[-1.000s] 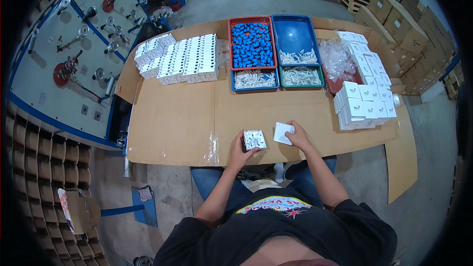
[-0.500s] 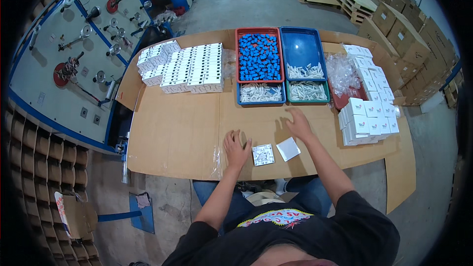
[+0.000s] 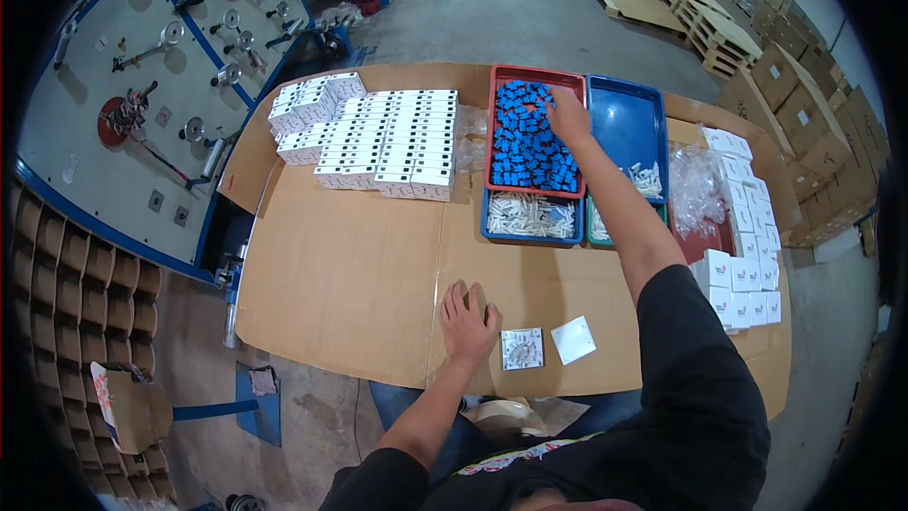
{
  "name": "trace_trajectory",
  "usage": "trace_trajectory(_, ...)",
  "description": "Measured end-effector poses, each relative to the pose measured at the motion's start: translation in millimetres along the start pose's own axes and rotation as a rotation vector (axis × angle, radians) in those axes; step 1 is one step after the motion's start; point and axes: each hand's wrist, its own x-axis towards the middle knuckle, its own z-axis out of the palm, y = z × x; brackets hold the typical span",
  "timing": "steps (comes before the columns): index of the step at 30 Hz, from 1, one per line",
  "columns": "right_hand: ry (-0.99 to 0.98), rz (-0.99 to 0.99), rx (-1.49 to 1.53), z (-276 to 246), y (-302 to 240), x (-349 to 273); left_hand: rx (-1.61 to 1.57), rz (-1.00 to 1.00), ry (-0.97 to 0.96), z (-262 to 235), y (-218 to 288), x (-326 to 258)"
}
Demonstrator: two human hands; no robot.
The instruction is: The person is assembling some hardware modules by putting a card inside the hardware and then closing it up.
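My left hand (image 3: 467, 324) rests on the cardboard tabletop (image 3: 340, 274), fingers spread and holding nothing. Just right of it lies a square white open casing (image 3: 522, 349) with grey inner parts too small to make out. Beside that sits a plain square white cover (image 3: 573, 340), slightly turned. My right arm stretches far forward, and my right hand (image 3: 567, 117) is at the right side of a red tray (image 3: 489, 132) full of small blue plastic pieces (image 3: 532, 147). Its fingertips point down among the pieces; whether they grip one cannot be seen.
A blue tray of white plastic pieces (image 3: 530, 216) adjoins the red tray. Right of these are a blue tray (image 3: 624, 104) and a partly covered green tray (image 3: 598, 238). White boxes (image 3: 416, 147) are stacked far left, more boxes (image 3: 742, 274) at right near clear plastic bags (image 3: 698, 194).
My right hand has moved forward from above the bare cardboard into the red tray of blue pieces. My left hand stays beside the open casing. The whole view has shifted a little.
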Motion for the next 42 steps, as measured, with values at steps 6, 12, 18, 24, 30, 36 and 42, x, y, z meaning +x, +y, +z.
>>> trace_trajectory(6,-0.049,-0.082,-0.117,45,12,40,0.046,-0.015,-0.044,3,-4,3)
trace_trajectory(12,-0.132,-0.007,-0.084,62,15,51,0.036,-0.022,-0.058,0,-5,3)
trace_trajectory(18,0.081,0.338,0.313,35,27,44,-0.004,0.0,-0.076,6,7,5)
trace_trajectory(24,-0.311,0.761,1.807,-83,-111,-46,0.013,-0.026,-0.05,-1,-4,1)
trace_trajectory(30,-0.444,0.598,1.911,-164,-162,-108,-0.006,-0.021,-0.039,1,4,3)
trace_trajectory(36,-0.37,0.618,1.922,-207,-188,-151,0.004,0.03,0.04,6,-6,-2)
trace_trajectory(42,-0.192,0.786,1.902,-225,-196,-207,0.053,0.017,-0.013,11,-7,-6)
